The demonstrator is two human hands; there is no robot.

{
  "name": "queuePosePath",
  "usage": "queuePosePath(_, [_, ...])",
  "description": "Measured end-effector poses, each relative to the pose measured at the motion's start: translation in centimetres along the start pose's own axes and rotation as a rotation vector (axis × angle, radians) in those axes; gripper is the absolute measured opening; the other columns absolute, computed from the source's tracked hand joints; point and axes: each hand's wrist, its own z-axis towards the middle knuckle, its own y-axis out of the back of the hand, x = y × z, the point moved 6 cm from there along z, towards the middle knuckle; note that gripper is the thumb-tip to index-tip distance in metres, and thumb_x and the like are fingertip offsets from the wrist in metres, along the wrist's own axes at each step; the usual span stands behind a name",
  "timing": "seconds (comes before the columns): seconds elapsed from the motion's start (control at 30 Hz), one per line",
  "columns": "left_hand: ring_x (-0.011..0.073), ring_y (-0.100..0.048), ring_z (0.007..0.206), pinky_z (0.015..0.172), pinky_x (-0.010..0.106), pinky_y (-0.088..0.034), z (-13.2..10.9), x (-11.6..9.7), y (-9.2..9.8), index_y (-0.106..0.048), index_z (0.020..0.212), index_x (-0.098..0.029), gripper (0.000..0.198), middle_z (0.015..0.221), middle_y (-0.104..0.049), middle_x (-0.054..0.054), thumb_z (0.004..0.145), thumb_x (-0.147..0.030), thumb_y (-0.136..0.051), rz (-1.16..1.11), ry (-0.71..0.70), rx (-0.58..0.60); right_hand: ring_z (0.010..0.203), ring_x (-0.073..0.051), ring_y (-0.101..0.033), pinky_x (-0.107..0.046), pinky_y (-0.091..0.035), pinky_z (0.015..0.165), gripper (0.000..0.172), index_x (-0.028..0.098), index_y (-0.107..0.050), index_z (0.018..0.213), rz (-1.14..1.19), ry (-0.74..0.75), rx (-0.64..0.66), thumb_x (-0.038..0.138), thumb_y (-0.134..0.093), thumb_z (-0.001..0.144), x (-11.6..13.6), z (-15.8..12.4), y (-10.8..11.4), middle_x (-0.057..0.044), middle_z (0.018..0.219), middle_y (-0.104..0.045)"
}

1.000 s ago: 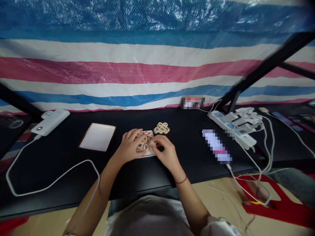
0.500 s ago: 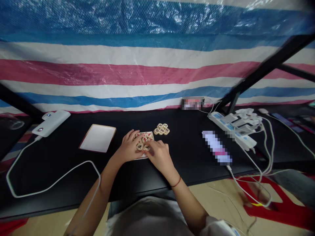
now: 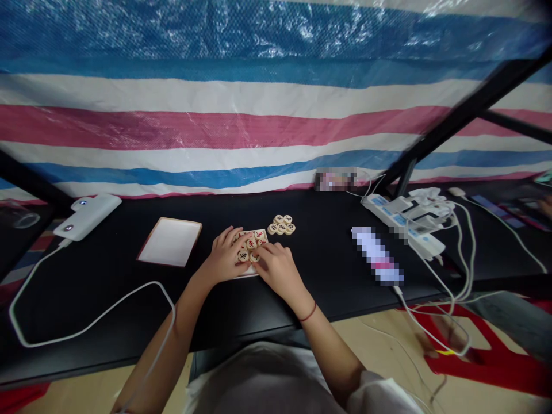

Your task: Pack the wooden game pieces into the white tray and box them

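A shallow white-edged box [image 3: 248, 274] in front of me holds round Chinese chess pieces [image 3: 252, 244] with red and black characters. My left hand [image 3: 224, 257] lies over the box's left side, fingers stretched out and apart. From the right, my right hand [image 3: 280, 267] reaches over the box, its fingertips closed at a black-marked chess piece [image 3: 254, 256] in the nearest row. Just beyond the box, several black-marked pieces [image 3: 282, 226] sit in a small cluster on the black table. Both hands hide part of the box and its pieces.
The box lid [image 3: 170, 241] lies inside-up on the left. A white power bank [image 3: 88, 218] with a looping cable is farther left. On the right are a phone [image 3: 377, 256] on a cable and a crowded power strip [image 3: 405, 224]. Striped sheeting [image 3: 215, 129] hangs behind the table.
My right hand's fingers have shifted slightly and lie flatter over the black-marked piece in the nearest row. My left hand stays over the box. The view has moved slightly.
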Motion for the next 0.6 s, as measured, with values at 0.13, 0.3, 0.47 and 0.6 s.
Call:
queuePosePath(0.13, [0.0359,-0.030,0.137,0.110,0.053,-0.029,0.00,0.05,-0.01,-0.043,0.141,-0.027,0.069,0.146,-0.042,0.011,0.076,-0.038,-0.063,-0.003,0.005,-0.007,0.086,-0.020,-0.051,-0.030,-0.026,0.069,0.013,0.023,-0.063,0.097,-0.022,-0.015,-0.016,0.022,-0.065,0.084,0.04,-0.04,-0.12,-0.004,0.097,-0.066])
queuePosePath(0.3, [0.0359,-0.030,0.137,0.111,0.054,-0.028,-0.04,0.02,0.00,-0.043,0.141,-0.026,0.070,0.146,-0.042,0.011,0.075,-0.037,-0.064,-0.009,0.005,0.000,0.083,-0.020,-0.052,-0.030,-0.025,0.069,0.011,0.023,-0.063,0.096,-0.025,-0.025,-0.028,0.027,-0.065,0.086,-0.16,-0.27,-0.28,-0.004,0.093,-0.067])
queuePosePath(0.47, [0.0352,-0.030,0.138,0.110,0.053,-0.029,-0.07,-0.08,0.05,-0.044,0.141,-0.025,0.066,0.146,-0.041,0.011,0.079,-0.038,-0.061,-0.006,0.004,-0.009,0.079,-0.019,-0.052,-0.030,-0.026,0.069,0.010,0.022,-0.063,0.096,0.000,-0.024,-0.021,0.021,-0.063,0.086,-0.15,-0.13,-0.41,-0.002,0.087,-0.069])
queuePosePath(0.6, [0.0343,-0.031,0.137,0.110,0.052,-0.028,-0.05,0.00,-0.10,-0.044,0.140,-0.028,0.066,0.146,-0.041,0.010,0.078,-0.039,-0.062,-0.005,0.003,-0.022,0.078,-0.019,-0.053,-0.029,-0.028,0.069,0.011,0.021,-0.063,0.095,0.017,-0.027,-0.013,0.018,-0.063,0.085,-0.10,0.02,-0.45,-0.003,0.083,-0.068])
